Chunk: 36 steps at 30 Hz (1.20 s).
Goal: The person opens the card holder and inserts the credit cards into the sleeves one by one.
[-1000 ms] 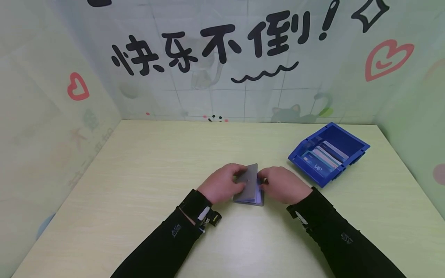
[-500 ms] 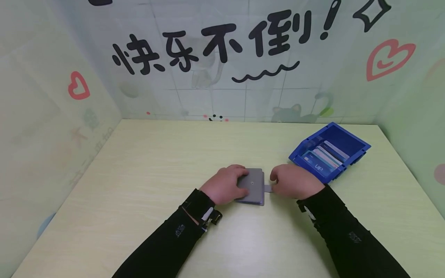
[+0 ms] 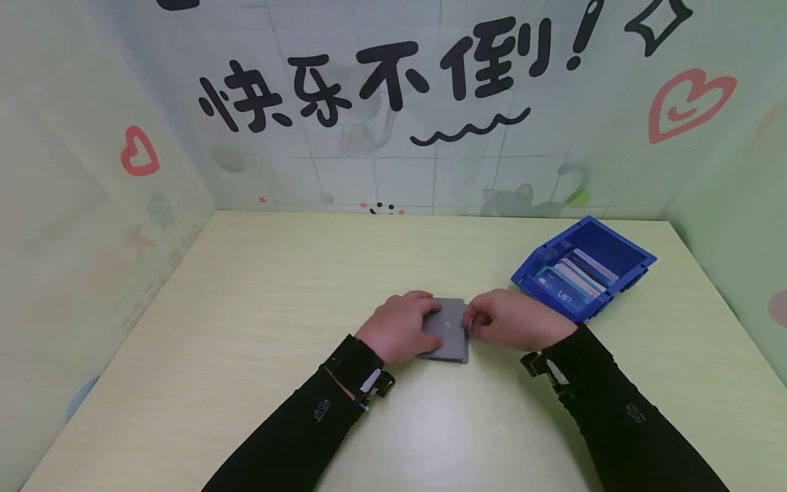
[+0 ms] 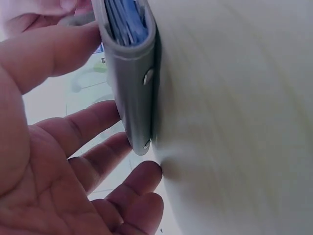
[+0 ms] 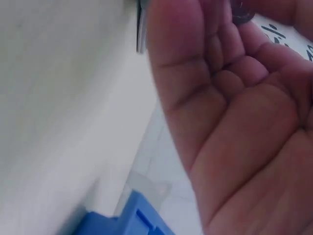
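A grey card holder (image 3: 449,331) lies with its cover down on the table, in front of the person. My left hand (image 3: 398,328) rests on its left part, thumb and forefinger spread over the cover. In the left wrist view, blue-white sleeves or cards show at the end of the card holder (image 4: 132,93), beside its riveted spine. At the holder's right edge, my right hand (image 3: 513,320) pinches the closing strap (image 3: 471,326), mostly hidden by the fingers. A dark round snap (image 5: 242,12) shows between the fingertips of my right hand (image 5: 234,112) in the right wrist view.
A blue plastic bin (image 3: 621,236) stands at the right rear of the pale wooden table (image 3: 295,273), holding several cards (image 3: 568,290). Printed sheets (image 3: 381,178) wall off the back and both sides.
The holder's cover, half raised a second ago, now lies flat under my left hand. My right hand went right with the strap, then came back left against the holder's edge.
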Available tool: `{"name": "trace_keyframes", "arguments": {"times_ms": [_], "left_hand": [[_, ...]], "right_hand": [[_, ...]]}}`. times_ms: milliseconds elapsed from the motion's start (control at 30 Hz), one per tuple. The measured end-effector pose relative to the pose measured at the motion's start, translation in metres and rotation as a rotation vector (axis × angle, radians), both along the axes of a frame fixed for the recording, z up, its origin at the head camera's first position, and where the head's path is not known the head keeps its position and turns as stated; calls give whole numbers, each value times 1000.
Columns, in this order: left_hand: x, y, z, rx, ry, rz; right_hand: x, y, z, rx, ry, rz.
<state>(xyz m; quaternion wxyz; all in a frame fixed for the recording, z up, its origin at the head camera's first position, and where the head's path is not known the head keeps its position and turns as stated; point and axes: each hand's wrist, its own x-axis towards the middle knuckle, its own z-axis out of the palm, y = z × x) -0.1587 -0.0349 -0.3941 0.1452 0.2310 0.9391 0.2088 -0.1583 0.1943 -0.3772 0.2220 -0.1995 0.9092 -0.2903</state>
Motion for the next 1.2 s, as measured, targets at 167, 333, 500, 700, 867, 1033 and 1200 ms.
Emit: {"name": "trace_keyframes", "arguments": {"times_ms": [167, 333, 500, 700, 867, 1033, 1200], "left_hand": [[0, 0, -1, -22, 21, -15], [0, 0, 0, -39, 33, -24], [0, 0, 0, -55, 45, -31], [1, 0, 0, -78, 74, -44], [1, 1, 1, -86, 82, -38], [2, 2, 1, -88, 79, -32], [2, 3, 0, -101, 92, -35]], "right_hand": [[0, -9, -9, -13, 92, -16], [1, -21, -15, -10, 191, -55], [-1, -30, -18, -2, 179, -67], [-2, -34, -18, 15, 173, -78], [-2, -38, -16, 30, 150, -118], [-5, -39, -14, 45, 98, -160], [-13, -37, -13, 52, 40, -177]]}}
